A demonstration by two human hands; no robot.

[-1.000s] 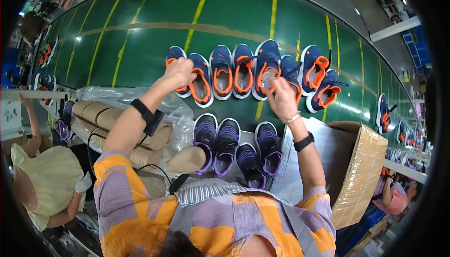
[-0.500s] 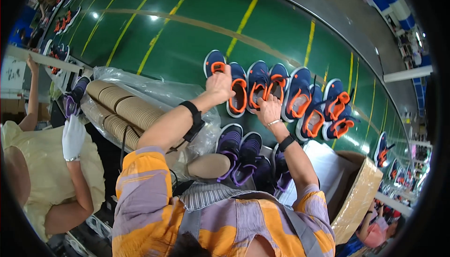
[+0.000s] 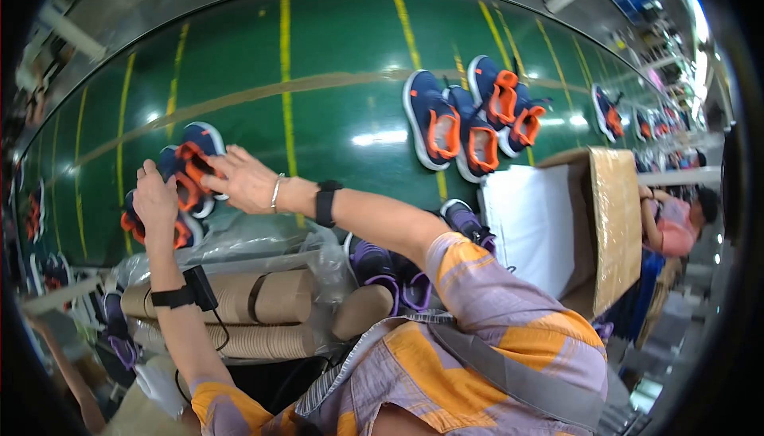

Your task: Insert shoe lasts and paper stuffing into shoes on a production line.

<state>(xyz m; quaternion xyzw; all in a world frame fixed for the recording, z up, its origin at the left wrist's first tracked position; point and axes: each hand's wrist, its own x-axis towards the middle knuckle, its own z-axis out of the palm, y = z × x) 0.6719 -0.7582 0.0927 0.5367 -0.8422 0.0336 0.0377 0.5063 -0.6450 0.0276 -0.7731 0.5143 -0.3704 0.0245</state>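
Both hands at a bunch of navy-orange shoes point(image 3: 208, 138), about nine o'clock.
The right hand point(image 3: 251, 181) touches one orange collar, and the left hand point(image 3: 157, 200) covers other shoes; from where I stand, I cannot tell if either grip is clenched. This bunch lies on the green desk point(image 3: 342, 38). Well apart, toward one o'clock, four similar shoes point(image 3: 422, 106) stand untouched, so I judge the handling only partly done. Purple-trimmed shoes point(image 3: 372, 257) rest at six o'clock.

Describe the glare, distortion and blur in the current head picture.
Head view: white glare streaks the green surface; head view: that surface's far edge bows into an arch; head view: the left hand and nearby shoes look slightly soft, perhaps from motion.
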